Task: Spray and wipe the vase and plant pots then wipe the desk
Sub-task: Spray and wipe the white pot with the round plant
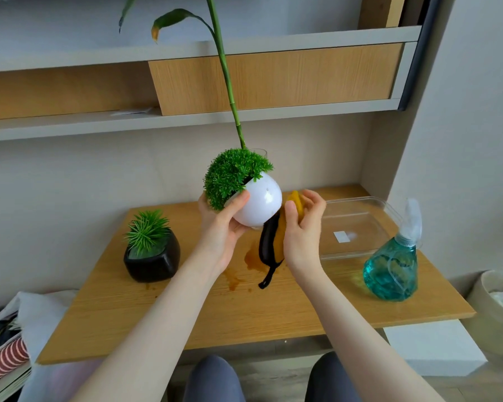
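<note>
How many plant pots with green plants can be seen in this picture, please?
2. The white round pot is held tilted above the desk by the left hand. The black pot stands on the desk's left side. A glass vase behind the white pot is mostly hidden.

My left hand (221, 227) holds the white pot (259, 204) tilted above the surface (215, 314); my right hand (302, 227) presses the yellow cloth (282, 236) against its side.
</note>
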